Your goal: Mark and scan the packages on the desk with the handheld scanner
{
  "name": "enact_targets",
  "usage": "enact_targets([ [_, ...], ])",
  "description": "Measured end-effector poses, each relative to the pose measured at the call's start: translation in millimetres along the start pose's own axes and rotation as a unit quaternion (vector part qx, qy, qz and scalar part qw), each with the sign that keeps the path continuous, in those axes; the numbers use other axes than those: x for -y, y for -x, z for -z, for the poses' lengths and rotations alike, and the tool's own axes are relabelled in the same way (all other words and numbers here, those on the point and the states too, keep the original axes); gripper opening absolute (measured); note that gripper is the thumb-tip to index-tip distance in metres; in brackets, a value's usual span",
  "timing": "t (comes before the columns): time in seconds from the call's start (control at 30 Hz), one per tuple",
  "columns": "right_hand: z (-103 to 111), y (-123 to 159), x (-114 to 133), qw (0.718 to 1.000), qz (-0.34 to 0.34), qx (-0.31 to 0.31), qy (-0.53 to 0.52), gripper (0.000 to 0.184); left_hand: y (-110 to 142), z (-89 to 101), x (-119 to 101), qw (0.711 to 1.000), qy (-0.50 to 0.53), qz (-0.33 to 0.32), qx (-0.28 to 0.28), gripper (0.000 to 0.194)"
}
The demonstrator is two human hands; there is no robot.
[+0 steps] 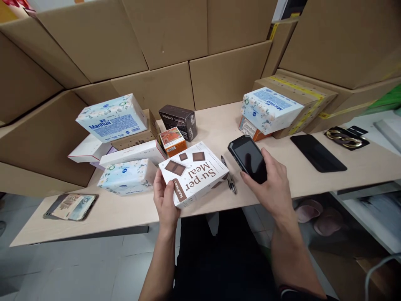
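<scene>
My left hand [166,202] grips the near left corner of a white Su-per Meal box [203,167], thumb on its top face. The box carries brown chocolate-square pictures, and its lettering looks upside down from here. In my right hand [274,188] is a black handheld device [249,159], phone-like with a dark screen, fingers along its right side. It is tilted above the table, right of the box. Between the two lies a pen [231,182]. Behind the white box stand a small orange box [175,147] and a dark brown box [180,121].
Left are tissue packs [112,119] on other boxes, and a tray with banknotes [73,207] near the edge. At right, another tissue pack [271,109], a black flat slab [318,152] and gold-coloured rings [344,138] lie on the table [313,179]. Stacked cartons [166,33] wall the back.
</scene>
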State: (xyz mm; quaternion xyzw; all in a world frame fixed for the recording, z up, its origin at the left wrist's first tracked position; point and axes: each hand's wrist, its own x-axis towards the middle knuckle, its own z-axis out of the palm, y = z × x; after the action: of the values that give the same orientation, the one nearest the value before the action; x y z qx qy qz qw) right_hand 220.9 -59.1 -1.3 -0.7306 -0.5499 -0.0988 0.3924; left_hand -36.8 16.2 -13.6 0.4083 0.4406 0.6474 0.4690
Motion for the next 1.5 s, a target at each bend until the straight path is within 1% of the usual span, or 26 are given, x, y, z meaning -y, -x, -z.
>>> enact_targets([
  [0.03,1,0,8,1.000,0.014,-0.010,-0.010,0.079,1,0.6,2,1.000,-0.005,-0.023,-0.010,0.054],
  [0.07,2,1,15,0.999,0.029,-0.019,-0.020,0.080,3,1.3,3,0.998,-0.016,-0.058,-0.024,0.052],
  [0.1,3,1,23,0.998,0.045,-0.026,-0.029,0.080,5,2.1,4,0.993,-0.035,-0.110,-0.036,0.048],
  [0.13,3,1,30,0.997,0.061,-0.032,-0.037,0.080,8,3.0,4,0.981,-0.064,-0.178,-0.042,0.044],
  [0.17,3,1,36,0.996,0.075,-0.038,-0.042,0.080,10,3.9,4,0.960,-0.103,-0.257,-0.036,0.042],
  [0.2,3,1,43,0.994,0.090,-0.045,-0.047,0.079,13,4.6,4,0.929,-0.151,-0.337,-0.018,0.041],
  [0.23,3,0,49,0.992,0.105,-0.052,-0.051,0.079,16,5.2,3,0.891,-0.201,-0.407,0.007,0.042],
  [0.27,3,-1,55,0.990,0.121,-0.058,-0.053,0.079,18,5.6,3,0.850,-0.249,-0.464,0.032,0.044],
  [0.3,2,-1,61,0.987,0.135,-0.063,-0.056,0.078,20,5.7,2,0.811,-0.291,-0.505,0.050,0.047],
  [0.33,1,-2,66,0.985,0.148,-0.065,-0.058,0.077,21,5.6,2,0.780,-0.325,-0.532,0.062,0.050],
  [0.37,0,-2,71,0.984,0.156,-0.065,-0.060,0.076,22,5.2,1,0.759,-0.349,-0.545,0.069,0.052],
  [0.4,-2,-2,76,0.983,0.161,-0.062,-0.060,0.075,22,4.8,1,0.749,-0.365,-0.548,0.073,0.054],
  [0.43,-3,-1,80,0.983,0.165,-0.058,-0.061,0.074,22,4.2,1,0.746,-0.374,-0.546,0.078,0.056],
  [0.6,-16,9,93,0.984,0.164,-0.027,-0.062,0.070,20,2.2,1,0.756,-0.384,-0.521,0.098,0.063],
  [0.77,-26,19,97,0.987,0.152,-0.010,-0.054,0.068,20,0.3,-2,0.768,-0.395,-0.494,0.101,0.059],
  [1.0,-29,21,99,0.990,0.130,-0.020,-0.057,0.070,20,-1.2,-4,0.777,-0.399,-0.475,0.107,0.057],
  [1.23,-30,20,99,0.990,0.134,-0.025,-0.048,0.073,19,-1.4,-5,0.779,-0.405,-0.465,0.118,0.059],
  [1.5,-29,19,99,0.988,0.141,-0.028,-0.047,0.073,19,-1.6,-8,0.780,-0.415,-0.451,0.125,0.056],
])
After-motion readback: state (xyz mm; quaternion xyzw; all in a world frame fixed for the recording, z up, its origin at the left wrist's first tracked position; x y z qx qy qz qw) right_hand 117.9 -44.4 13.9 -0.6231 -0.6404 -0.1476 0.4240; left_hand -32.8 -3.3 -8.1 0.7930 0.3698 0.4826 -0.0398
